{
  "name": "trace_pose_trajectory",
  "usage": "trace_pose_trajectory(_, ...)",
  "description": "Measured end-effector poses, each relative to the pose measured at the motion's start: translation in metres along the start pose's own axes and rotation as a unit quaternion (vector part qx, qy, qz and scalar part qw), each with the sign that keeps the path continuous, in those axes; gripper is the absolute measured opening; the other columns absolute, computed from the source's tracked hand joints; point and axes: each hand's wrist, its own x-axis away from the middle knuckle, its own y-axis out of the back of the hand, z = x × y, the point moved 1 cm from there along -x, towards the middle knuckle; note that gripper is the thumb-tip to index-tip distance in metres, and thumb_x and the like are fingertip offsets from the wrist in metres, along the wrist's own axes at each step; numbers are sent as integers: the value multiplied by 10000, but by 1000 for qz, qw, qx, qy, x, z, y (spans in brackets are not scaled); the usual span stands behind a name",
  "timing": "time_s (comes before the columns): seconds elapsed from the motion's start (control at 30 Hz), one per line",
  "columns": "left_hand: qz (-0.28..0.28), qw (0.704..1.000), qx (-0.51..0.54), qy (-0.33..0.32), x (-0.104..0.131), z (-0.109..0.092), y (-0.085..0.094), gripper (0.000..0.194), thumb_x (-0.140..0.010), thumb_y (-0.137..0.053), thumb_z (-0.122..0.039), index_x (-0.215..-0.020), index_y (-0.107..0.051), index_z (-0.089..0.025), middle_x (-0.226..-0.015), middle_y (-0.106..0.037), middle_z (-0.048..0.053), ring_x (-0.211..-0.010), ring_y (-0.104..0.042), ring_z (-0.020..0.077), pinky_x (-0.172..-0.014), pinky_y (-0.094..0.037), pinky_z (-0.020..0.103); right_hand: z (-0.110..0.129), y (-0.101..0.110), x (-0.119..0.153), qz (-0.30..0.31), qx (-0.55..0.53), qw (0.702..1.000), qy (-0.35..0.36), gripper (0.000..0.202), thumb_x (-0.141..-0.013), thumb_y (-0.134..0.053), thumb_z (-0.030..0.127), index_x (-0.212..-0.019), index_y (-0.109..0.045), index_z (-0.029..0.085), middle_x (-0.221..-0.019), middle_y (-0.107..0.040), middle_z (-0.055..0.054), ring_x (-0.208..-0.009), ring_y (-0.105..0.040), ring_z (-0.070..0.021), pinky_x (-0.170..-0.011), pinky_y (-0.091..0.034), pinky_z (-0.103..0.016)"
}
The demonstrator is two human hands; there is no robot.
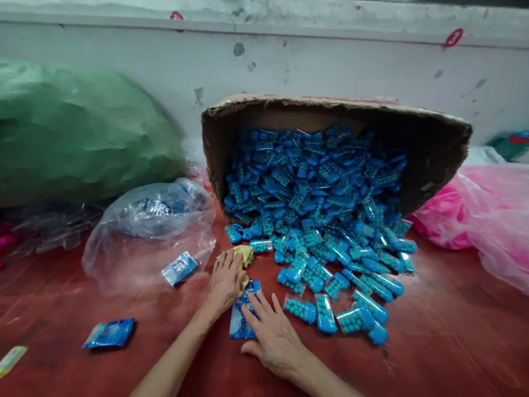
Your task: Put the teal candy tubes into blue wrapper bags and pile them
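Note:
My left hand (226, 281) is on a crumpled yellow cloth (245, 255), its fingers over it and part of the cloth showing by the thumb. Just beside it, my right hand (276, 336) lies with fingers spread, its fingertips at the edge of a flat blue packet (239, 321) on the red table. To the right, small clear tubes with blue caps and blue beads (325, 312) spill out of a tipped cardboard box (432, 145).
A clear plastic bag (110, 251) with blue packets sits left of my hands, a blue-white packet (180, 269) by it. Another blue packet (109, 334) lies nearer. A green sack (61, 130) stands behind, a pink bag (514, 224) at right, a yellow-white strip (4, 368) far left.

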Motion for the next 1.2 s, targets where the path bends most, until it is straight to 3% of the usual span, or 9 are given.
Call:
trace_pose_trajectory(0.23, 0, 1000, 17, -19, -5, -4, 1, 435, -824, -351, -258, -1225, -455, -124, -1321, -436, 145, -1259, -293, 273, -1000, -257, 454, 2, 3, -11, 5, 17, 1000, -8, 676, -791, -451, 542, -1336, -290, 175, -1414, -247, -158, -1311, -135, -308, -1025, -129, -552)
trace_pose_trajectory(0.33, 2, 999, 21, -34, -5, -7, 4, 426, -815, -351, -209, -1225, -457, -166, -1309, -458, 117, -1255, -304, 249, -1000, -259, 451, 4, 1, -15, 23, 30, 999, 20, 672, -764, -491, 548, -1330, -293, 245, -1417, -247, -141, -1302, -159, -324, -1010, -121, -576)
trace_pose_trajectory(0.43, 2, 998, 35, -48, -5, -5, 8, 427, -817, -370, -273, -1228, -456, -197, -1328, -437, 105, -1269, -277, 256, -997, -258, 462, 2, 4, -11, 15, 19, 999, 38, 639, -741, -517, 559, -1298, -342, 298, -1424, -243, -105, -1301, -163, -326, -1009, -131, -574)
trace_pose_trajectory(0.57, -45, 989, 134, 35, -13, 1, 6, 581, -760, -451, -442, -1262, -415, -153, -1379, -342, 163, -1295, -187, 323, -998, -195, 531, -1, 12, -1, -26, -24, 999, 18, 531, -822, -480, 432, -1306, -336, 267, -1420, -256, -99, -1314, -146, -282, -1023, -182, -527)
trace_pose_trajectory(0.7, -50, 967, 230, 96, -24, 8, 0, 482, -754, -457, -453, -1140, -540, -178, -1257, -509, 136, -1243, -323, 303, -1015, -160, 521, -1, 26, -14, -76, -41, 996, 3, 482, -874, -395, 248, -1336, -275, 183, -1419, -250, -114, -1310, -182, -224, -1040, -221, -436)
trace_pose_trajectory(0.87, -121, 933, 298, 162, -26, 16, 18, 537, -866, -164, -417, -1198, -462, -118, -1245, -512, 139, -1152, -454, 197, -976, -321, 377, -2, 27, -71, -98, -6, 995, -20, 585, -850, -418, 417, -1337, -264, 131, -1412, -246, -159, -1306, -163, -285, -1023, -184, -503)
trace_pose_trajectory(1.03, -186, 905, 318, 212, 7, 3, 48, 503, -850, -246, -442, -1112, -517, -110, -1135, -578, 128, -1077, -505, 209, -931, -372, 357, -4, 15, -101, -41, 30, 998, 28, 628, -820, -423, 514, -1304, -341, 122, -1402, -273, -161, -1306, -121, -323, -1015, -66, -562)
trace_pose_trajectory(1.1, -200, 895, 317, 240, 32, -7, 58, 435, -822, -351, -435, -1083, -531, -137, -1077, -601, 105, -1016, -537, 216, -900, -397, 369, -6, 19, -92, -24, 12, 999, 20, 622, -819, -431, 510, -1314, -327, 148, -1418, -237, -154, -1308, -118, -321, -1012, -97, -559)
trace_pose_trajectory(1.2, -216, 896, 298, 247, 73, -26, 65, 371, -817, -397, -376, -1107, -515, -176, -1145, -564, 90, -1063, -507, 206, -935, -369, 366, -7, 33, -56, -31, -37, 999, 12, 575, -832, -434, 480, -1325, -308, 212, -1435, -208, -115, -1317, -98, -301, -1016, -140, -540)
